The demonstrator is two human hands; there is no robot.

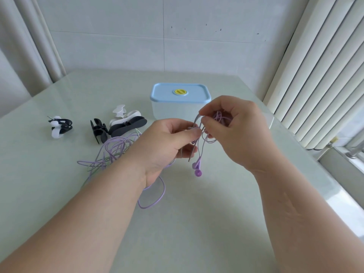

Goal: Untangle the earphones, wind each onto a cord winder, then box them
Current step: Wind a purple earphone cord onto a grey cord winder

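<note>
My left hand [167, 142] and my right hand [234, 131] are raised over the table, both pinching a purple earphone cord [199, 138] between thumb and fingers. Loops of that cord bunch in my right hand. Two purple earbuds [197, 169] dangle below my hands. A tangled pile of purple and greenish cord [112, 152] lies on the table left of my left wrist, and one loop [155, 200] trails under my left forearm. Black and white cord winders [126, 123] lie at the back left. A translucent box with a blue lid [180, 93] stands behind my hands, lid on.
One winder with a white and dark cord wrapped on it [59, 126] lies far left. The pale green table [197, 223] meets a tiled wall at the back. White vertical blinds [319, 79] and a window sill run along the right.
</note>
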